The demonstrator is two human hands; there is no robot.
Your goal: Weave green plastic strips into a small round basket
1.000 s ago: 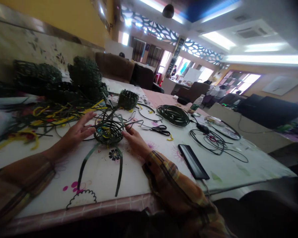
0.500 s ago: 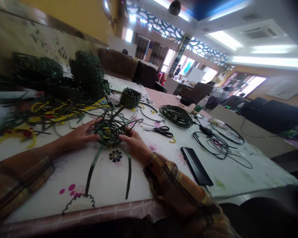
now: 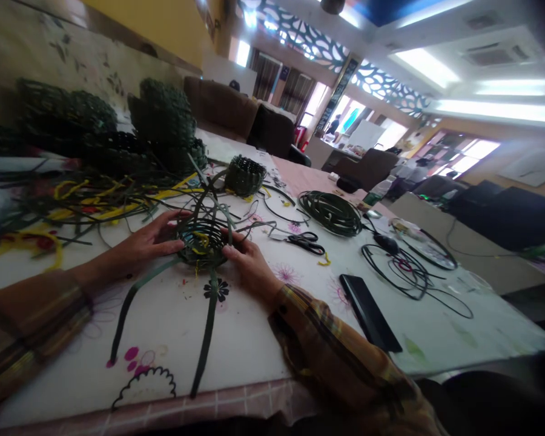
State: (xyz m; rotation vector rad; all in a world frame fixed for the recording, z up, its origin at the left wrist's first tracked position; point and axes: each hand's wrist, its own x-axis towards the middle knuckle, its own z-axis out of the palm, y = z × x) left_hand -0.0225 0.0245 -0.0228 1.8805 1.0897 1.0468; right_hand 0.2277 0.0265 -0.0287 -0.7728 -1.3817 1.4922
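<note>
Between my two hands sits a partly woven green basket point(image 3: 203, 237) of flat strips, with yellow ties in its middle. Loose strip ends stick out all round it, and two long ones hang toward me across the cloth. My left hand point(image 3: 157, 242) grips the left rim, thumb at the near side and fingers behind. On the opposite rim my right hand point(image 3: 240, 251) holds on, its thumb on the near side and its fingers partly hidden behind the weave. Black-handled scissors point(image 3: 302, 241) lie to the right of my right hand.
A small woven basket point(image 3: 245, 175) stands behind, with larger dark baskets point(image 3: 161, 118) at the back left. Yellow and green strips point(image 3: 100, 203) are heaped at left. Rightward are a coil of strip point(image 3: 330, 213), a black phone-like slab point(image 3: 370, 312) and a computer mouse point(image 3: 386, 243).
The basket has turned between my hands: its two long near strips have swung to the left. Both hands stay at the rim. The whole view has shifted slightly.
</note>
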